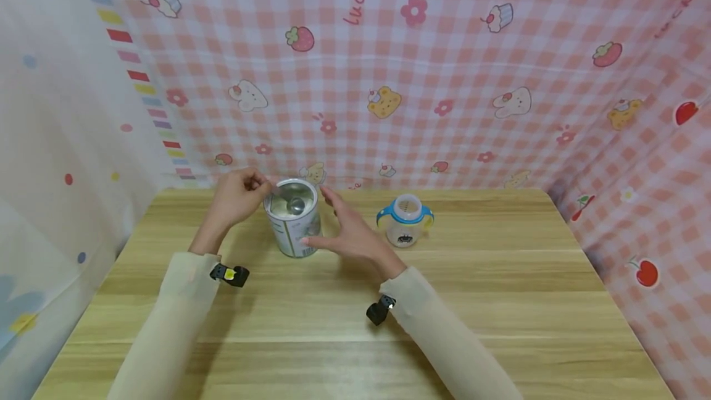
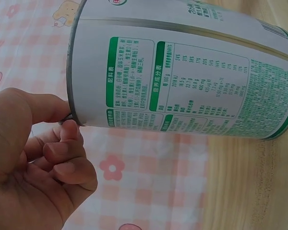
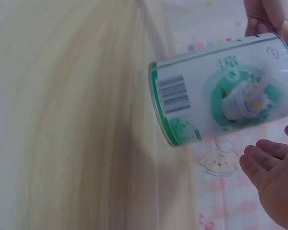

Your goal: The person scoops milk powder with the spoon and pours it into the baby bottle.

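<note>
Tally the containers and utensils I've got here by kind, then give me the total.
Containers: 2, a white-and-green cylindrical metal can and a pale round cup with blue-and-yellow handles
Utensils: 1, a silver metal spoon
Total: 3

Head view: high, looking forward and down over table (image 1: 472, 313). Left wrist: close, sideways-on to milk-powder can (image 2: 182, 69); right wrist: slightly farther, facing barcode (image 3: 174, 94) side. All three share can.

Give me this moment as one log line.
left grip: pinches spoon | spoon head: inside open can | right grip: open beside can | handled cup: upright, right of can
</note>
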A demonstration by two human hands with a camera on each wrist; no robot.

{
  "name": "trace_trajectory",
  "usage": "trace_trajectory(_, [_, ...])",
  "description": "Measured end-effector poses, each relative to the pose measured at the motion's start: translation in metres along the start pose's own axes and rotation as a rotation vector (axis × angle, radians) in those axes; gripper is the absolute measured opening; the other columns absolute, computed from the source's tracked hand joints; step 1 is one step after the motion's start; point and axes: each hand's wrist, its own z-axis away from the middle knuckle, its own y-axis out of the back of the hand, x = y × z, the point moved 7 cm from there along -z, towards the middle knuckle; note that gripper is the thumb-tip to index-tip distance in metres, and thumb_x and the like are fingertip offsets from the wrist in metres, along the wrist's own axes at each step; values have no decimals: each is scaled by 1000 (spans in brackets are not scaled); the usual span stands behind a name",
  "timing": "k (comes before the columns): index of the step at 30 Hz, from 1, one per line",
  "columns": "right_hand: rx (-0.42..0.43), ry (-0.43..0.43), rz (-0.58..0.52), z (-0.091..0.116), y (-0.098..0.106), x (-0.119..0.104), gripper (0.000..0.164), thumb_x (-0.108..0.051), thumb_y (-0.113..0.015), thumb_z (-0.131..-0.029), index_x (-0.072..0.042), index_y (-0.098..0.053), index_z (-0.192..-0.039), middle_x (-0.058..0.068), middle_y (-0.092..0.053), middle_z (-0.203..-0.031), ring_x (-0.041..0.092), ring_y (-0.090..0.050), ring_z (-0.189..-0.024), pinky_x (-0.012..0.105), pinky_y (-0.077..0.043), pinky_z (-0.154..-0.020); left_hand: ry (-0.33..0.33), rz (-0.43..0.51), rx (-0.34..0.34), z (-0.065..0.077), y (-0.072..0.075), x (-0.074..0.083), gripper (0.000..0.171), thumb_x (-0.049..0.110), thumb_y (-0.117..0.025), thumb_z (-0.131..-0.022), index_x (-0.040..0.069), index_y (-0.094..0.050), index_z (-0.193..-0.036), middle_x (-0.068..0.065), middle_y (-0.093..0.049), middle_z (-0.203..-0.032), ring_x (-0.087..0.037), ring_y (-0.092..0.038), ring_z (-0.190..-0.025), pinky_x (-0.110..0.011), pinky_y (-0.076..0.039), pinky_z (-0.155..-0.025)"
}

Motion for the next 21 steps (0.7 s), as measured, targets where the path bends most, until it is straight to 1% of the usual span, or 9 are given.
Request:
trace_trajectory(5, [30, 36, -63, -12, -11, -4, 111, -49, -85, -81, -37, -11, -163, -5, -34, -166, 23, -40, -149, 53, -37, -120, 14, -10, -25, 0, 0, 2, 14, 11, -62, -95, 5, -69, -84, -7, -59, -67, -16, -48, -57, -26, -40, -51])
trace_trajectory(9, [65, 70, -114, -19, -18, -8, 110, -45, -87, -80, -36, -14, -163, -4, -44, -158, 19, -47, -142, 52, -42, -117, -12, -28, -24, -1, 1, 8, 14, 10, -62, -96, 4, -70, -86, -8, -60, -69, -14, -47, -57, -25, -40, -51])
trace_trajectory(11, [80, 62, -133, -21, -22, -7, 110, -45, -87, -80, -35, -15, -162, -3, -48, -154, 18, -49, -139, 50, -44, -115, -20, -30, -24, -1, 1, 10, 14, 10, -63, -96, 3, -71, -87, -10, -61, -70, -13, -48, -57, -25, -41, -51])
trace_trajectory(14, [116, 41, -152, -23, -26, -3, 110, -46, -88, -79, -36, -17, -161, -3, -50, -151, 17, -50, -138, 47, -43, -115, -22, -29, -31, -1, 0, 11, 14, 11, -63, -97, 2, -72, -90, -11, -64, -72, -13, -49, -58, -25, -42, -52])
trace_trajectory(18, [168, 36, -139, -24, -30, 2, 107, -47, -87, -80, -37, -18, -161, -4, -50, -151, 14, -50, -138, 43, -44, -115, -23, -30, -37, 0, -2, 11, 14, 12, -63, -97, 2, -71, -91, -13, -66, -76, -16, -52, -60, -26, -44, -53])
trace_trajectory(21, [183, 36, -125, -24, -29, 1, 105, -47, -86, -81, -34, -20, -161, -4, -51, -150, 13, -52, -136, 41, -46, -113, -34, -37, -35, -1, -2, 11, 13, 11, -63, -97, 2, -70, -90, -14, -66, -78, -17, -53, -62, -26, -45, -54])
